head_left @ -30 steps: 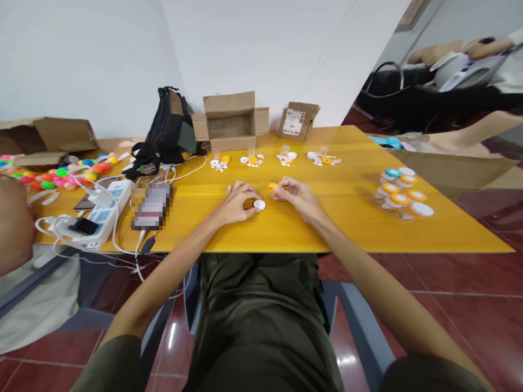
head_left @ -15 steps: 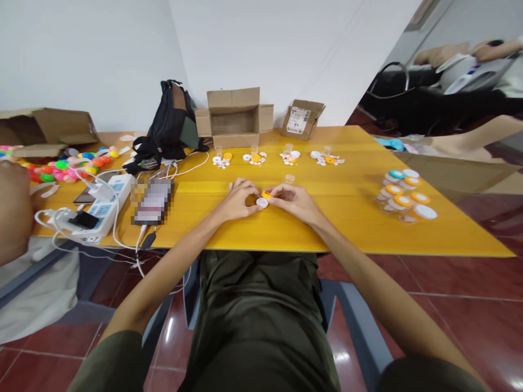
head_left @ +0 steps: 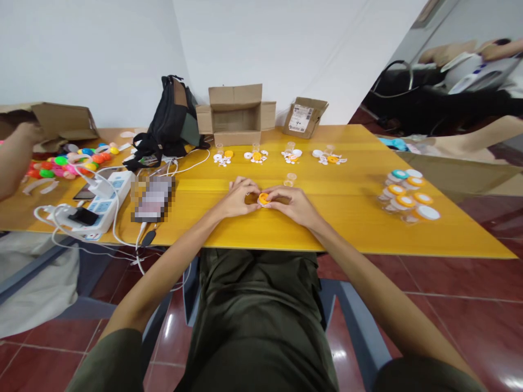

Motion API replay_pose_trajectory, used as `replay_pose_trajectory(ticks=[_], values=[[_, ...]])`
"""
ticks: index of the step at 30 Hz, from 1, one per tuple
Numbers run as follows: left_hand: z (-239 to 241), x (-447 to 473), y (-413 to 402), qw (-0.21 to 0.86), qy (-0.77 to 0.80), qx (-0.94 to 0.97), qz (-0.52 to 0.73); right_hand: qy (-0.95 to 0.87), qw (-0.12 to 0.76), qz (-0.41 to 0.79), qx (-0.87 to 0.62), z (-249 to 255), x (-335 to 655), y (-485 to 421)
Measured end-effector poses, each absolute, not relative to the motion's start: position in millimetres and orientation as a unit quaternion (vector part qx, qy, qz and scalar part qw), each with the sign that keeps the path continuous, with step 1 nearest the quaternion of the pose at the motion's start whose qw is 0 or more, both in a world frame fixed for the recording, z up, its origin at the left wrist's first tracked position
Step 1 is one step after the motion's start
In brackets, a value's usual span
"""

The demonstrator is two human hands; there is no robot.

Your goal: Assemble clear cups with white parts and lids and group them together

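The left hand (head_left: 239, 197) and right hand (head_left: 292, 202) meet at the near middle of the table (head_left: 351, 228). Their fingertips pinch the orange piece (head_left: 263, 198) from opposite sides, which steadies it (a clear cup (head_left: 290, 178) stands just beyond).

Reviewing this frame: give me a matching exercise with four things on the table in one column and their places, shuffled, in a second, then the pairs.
Things
1. orange disc
2. black backpack
3. white power strip
4. round capped pots

Places
A. clustered on the right part of the table
B. pinched between left hand and right hand
C. just left of the open cardboard box
D. left part of the table, near its front edge

Pairs: 1-B, 2-C, 3-D, 4-A
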State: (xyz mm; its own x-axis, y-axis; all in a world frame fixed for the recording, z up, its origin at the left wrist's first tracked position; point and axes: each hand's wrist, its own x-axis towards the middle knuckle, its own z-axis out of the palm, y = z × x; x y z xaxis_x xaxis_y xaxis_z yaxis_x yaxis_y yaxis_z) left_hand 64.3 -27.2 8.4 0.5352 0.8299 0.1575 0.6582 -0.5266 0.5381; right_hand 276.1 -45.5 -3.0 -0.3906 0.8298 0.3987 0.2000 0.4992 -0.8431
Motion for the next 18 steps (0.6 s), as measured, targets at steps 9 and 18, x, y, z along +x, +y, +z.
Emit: replay_pose_trajectory(ticks=[9,18], values=[[13.6,66.6,-33.3,0.214,0.445,0.847,0.198,-0.655,0.467,0.440,-0.400,-10.1,280.9,-38.7],[11.6,67.1,-33.0,0.206,0.434,0.851,0.212,-0.626,0.438,0.498,-0.410,-3.8,283.5,-42.3]])
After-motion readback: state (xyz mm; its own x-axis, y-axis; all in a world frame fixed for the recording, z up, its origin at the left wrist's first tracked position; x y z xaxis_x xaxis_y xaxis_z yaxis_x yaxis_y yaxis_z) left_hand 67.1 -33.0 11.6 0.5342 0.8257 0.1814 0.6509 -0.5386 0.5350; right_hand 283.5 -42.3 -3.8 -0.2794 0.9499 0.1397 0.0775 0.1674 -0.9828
